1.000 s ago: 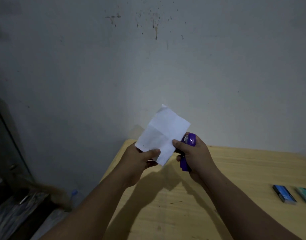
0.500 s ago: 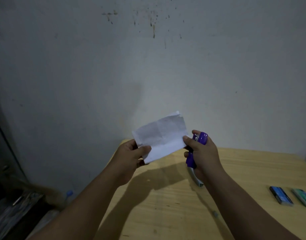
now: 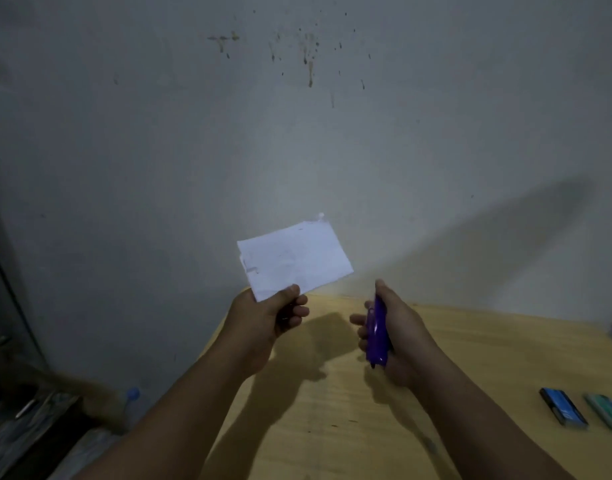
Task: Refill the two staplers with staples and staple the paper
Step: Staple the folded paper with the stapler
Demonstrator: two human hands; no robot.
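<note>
My left hand (image 3: 263,323) pinches the lower left corner of a folded white paper (image 3: 294,258) and holds it up in front of the grey wall. My right hand (image 3: 398,337) is wrapped around a purple stapler (image 3: 376,334), which points away from me above the wooden table (image 3: 332,410). Paper and stapler are apart, with a gap between them. A small mark shows near the paper's left edge. Two small boxes, a blue one (image 3: 562,407) and a green one (image 3: 607,412), lie flat on the table at the right.
The table's far edge meets a stained grey wall. To the left, below table level, dark clutter and a bottle with a blue cap (image 3: 131,396) sit on the floor. The table's left corner lies just under my left hand.
The paper has come out of the stapler's mouth. My left hand lifted it up and left, turning it flatter. My right hand moved right and lowered with the stapler.
</note>
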